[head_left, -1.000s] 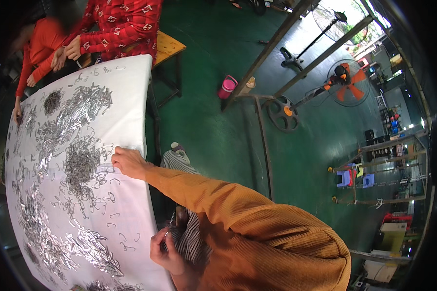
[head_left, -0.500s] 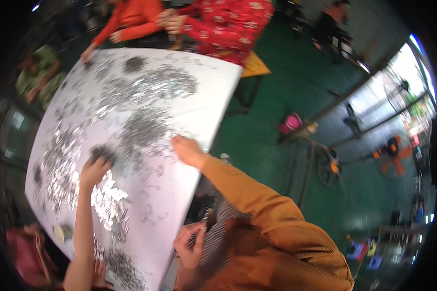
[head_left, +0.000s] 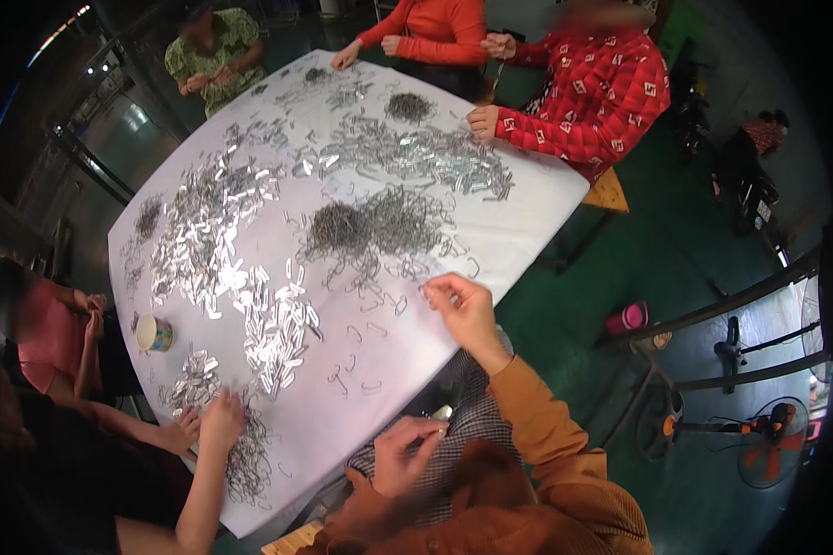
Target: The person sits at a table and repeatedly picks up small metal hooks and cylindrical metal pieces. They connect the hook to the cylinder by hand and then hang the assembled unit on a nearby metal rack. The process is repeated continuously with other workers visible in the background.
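Note:
My left hand is over my lap, below the near edge of the table, with thumb and fingers pinched on a small shiny metal piece. My right hand is at the table's right edge, fingertips drawn together. Whatever its fingertips may hold is too small to make out. Just beyond it lie loose thin wire hooks, spreading from a grey heap of hooks with a darker clump at its left. A few single hooks lie nearer me on the white tabletop.
Shiny flat metal strips cover much of the table's middle and left. A paper cup stands at the left edge. Co-workers sit around; one person's hand is at a near hook heap. An orange fan stands at the right.
The view has swung left, showing more of the table. A co-worker's hand has left the dark hook clump and come back to the near heap. My right fingertips stay near the scattered hooks.

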Motion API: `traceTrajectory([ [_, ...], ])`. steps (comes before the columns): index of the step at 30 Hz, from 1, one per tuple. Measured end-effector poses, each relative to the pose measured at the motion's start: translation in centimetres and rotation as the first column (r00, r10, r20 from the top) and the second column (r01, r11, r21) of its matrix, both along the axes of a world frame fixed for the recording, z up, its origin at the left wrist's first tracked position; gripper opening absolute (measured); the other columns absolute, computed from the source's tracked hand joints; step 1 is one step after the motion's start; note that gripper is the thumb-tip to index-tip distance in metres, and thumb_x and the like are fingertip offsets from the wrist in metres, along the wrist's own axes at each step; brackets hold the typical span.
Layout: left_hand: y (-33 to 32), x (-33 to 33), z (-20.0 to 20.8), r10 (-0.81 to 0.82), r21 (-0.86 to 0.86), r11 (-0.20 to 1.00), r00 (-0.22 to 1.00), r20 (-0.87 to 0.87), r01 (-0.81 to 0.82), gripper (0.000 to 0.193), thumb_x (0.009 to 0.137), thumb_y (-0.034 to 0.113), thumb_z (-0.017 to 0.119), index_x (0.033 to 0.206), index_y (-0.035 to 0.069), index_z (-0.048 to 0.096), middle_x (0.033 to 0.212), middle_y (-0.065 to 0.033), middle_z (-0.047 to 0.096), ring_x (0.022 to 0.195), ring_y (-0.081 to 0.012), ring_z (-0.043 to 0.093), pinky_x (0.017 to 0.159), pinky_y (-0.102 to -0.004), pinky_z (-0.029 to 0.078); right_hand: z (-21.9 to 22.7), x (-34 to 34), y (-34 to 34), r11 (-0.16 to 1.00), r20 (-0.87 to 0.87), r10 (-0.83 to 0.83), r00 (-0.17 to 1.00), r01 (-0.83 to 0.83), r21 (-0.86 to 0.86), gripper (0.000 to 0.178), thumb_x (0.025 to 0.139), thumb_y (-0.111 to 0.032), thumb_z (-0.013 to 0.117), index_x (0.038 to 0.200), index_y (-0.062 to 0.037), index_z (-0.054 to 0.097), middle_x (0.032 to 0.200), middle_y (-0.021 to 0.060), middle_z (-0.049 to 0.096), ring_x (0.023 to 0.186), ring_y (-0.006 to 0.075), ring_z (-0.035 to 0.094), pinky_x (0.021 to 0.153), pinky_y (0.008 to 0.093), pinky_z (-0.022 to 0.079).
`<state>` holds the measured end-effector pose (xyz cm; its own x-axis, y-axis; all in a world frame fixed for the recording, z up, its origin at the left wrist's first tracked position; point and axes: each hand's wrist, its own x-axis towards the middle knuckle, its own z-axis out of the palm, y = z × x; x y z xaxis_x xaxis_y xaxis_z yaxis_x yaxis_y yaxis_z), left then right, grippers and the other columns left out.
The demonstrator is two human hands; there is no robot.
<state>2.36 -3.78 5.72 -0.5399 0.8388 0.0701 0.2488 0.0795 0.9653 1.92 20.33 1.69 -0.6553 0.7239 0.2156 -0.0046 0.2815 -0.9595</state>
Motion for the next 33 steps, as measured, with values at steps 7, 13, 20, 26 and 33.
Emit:
traceTrajectory([
  [7, 0.0, 0.2, -0.7, 0.004, 0.061, 0.998, 1.0, -0.016, -0.003, 0.014, 0.082, -0.001, 0.07, 0.095, 0.004, 0.072, 0.087, -0.0097, 0.069, 0.077, -0.0205, 0.065, 0.069, -0.0278, 0.051, 4.3, 0.8, 0.8, 0.735, -0.176, 0.022, 0.984, -0.136, -0.664, 0.016, 0.091, -0.017, 0.066, 0.096, -0.0026, 0.068, 0.092, 0.0066, 0.07, 0.073, 0.0113, 0.064, 0.056, 0.0212, 0.045],
  [13, 0.1, 0.4, -0.7, 0.011, 0.026, 1.0, 1.0, 0.012, -0.011, 0.016, 0.082, -0.001, 0.069, 0.097, 0.004, 0.072, 0.086, -0.0084, 0.069, 0.073, -0.0169, 0.063, 0.067, -0.0269, 0.05, 4.8, 1.7, -0.1, 0.695, -0.152, -0.009, 0.988, -0.103, -0.712, 0.013, 0.094, -0.014, 0.061, 0.091, -0.0015, 0.065, 0.087, 0.0065, 0.067, 0.073, 0.0128, 0.063, 0.061, 0.0238, 0.046],
  [20, 0.2, 0.0, -0.2, 0.016, -0.025, 1.0, 0.999, 0.027, -0.016, 0.02, 0.082, -0.002, 0.069, 0.102, 0.004, 0.071, 0.094, -0.009, 0.07, 0.078, -0.0158, 0.065, 0.071, -0.0259, 0.053, 8.1, 8.2, -5.4, 0.784, -0.201, 0.372, 0.906, -0.423, -0.454, 0.009, 0.083, 0.004, 0.065, 0.077, 0.0013, 0.059, 0.081, 0.0141, 0.066, 0.078, 0.0179, 0.065, 0.071, 0.0299, 0.053],
  [26, 1.0, 0.0, -0.4, 0.086, 0.005, 0.996, 0.985, 0.151, -0.088, 0.015, 0.084, -0.002, 0.067, 0.098, 0.0, 0.071, 0.093, -0.0097, 0.071, 0.078, -0.0123, 0.064, 0.072, -0.0246, 0.05, 7.8, 12.2, -8.3, 0.862, 0.022, 0.454, 0.891, -0.433, -0.264, 0.006, 0.084, -0.003, 0.071, 0.087, 0.0006, 0.066, 0.082, 0.0057, 0.069, 0.078, 0.0106, 0.064, 0.069, 0.025, 0.05],
  [33, 1.3, -0.1, -0.6, 0.104, 0.023, 0.993, 0.955, 0.278, -0.115, 0.016, 0.085, -0.003, 0.066, 0.101, -0.001, 0.07, 0.097, -0.009, 0.071, 0.078, -0.0098, 0.062, 0.073, -0.0229, 0.05, 6.1, 12.4, -9.7, 0.956, 0.22, 0.271, 0.937, -0.288, 0.051, 0.009, 0.081, -0.006, 0.074, 0.087, -0.0041, 0.068, 0.083, 0.0043, 0.07, 0.074, 0.0176, 0.067, 0.067, 0.0283, 0.051],
])
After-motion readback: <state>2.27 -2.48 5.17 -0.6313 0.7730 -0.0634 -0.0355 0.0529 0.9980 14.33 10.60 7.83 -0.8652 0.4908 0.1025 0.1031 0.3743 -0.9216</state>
